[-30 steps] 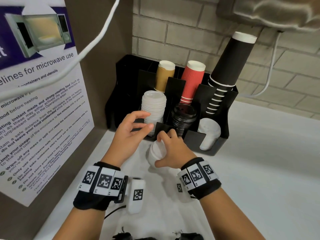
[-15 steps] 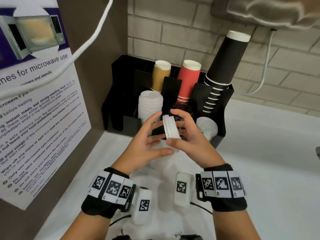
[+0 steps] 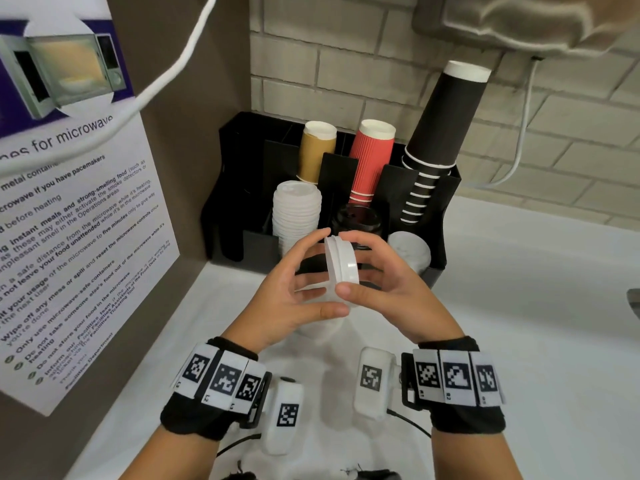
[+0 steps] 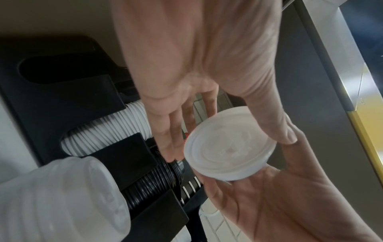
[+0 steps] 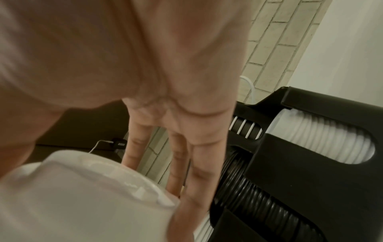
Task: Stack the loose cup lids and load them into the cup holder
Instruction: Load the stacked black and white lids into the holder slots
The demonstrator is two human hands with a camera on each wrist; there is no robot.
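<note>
A short stack of white cup lids (image 3: 341, 265) stands on edge in the air in front of the black cup holder (image 3: 235, 188). My right hand (image 3: 350, 265) pinches the stack between its thumb below and its fingers above. My left hand (image 3: 313, 275) lies against the stack's left face with its fingers (image 4: 165, 131) straight and its thumb on the rim. The left wrist view shows the flat top of the lids (image 4: 228, 152). In the right wrist view the lids (image 5: 82, 196) fill the lower left. A second stack of white lids (image 3: 322, 332) lies on the counter under my hands.
The holder's front slots hold a tall white lid stack (image 3: 296, 213), black lids (image 3: 356, 216) and more white lids (image 3: 408, 247). Tan, red and black paper cups (image 3: 446, 126) stand behind. A notice panel (image 3: 86, 237) walls off the left. White counter (image 3: 519, 306) stretches right.
My right hand has lifted the lids off the counter and turned them on edge. My left hand left the holder's white stack and came to the lids. Both have held still for the last half second.
</note>
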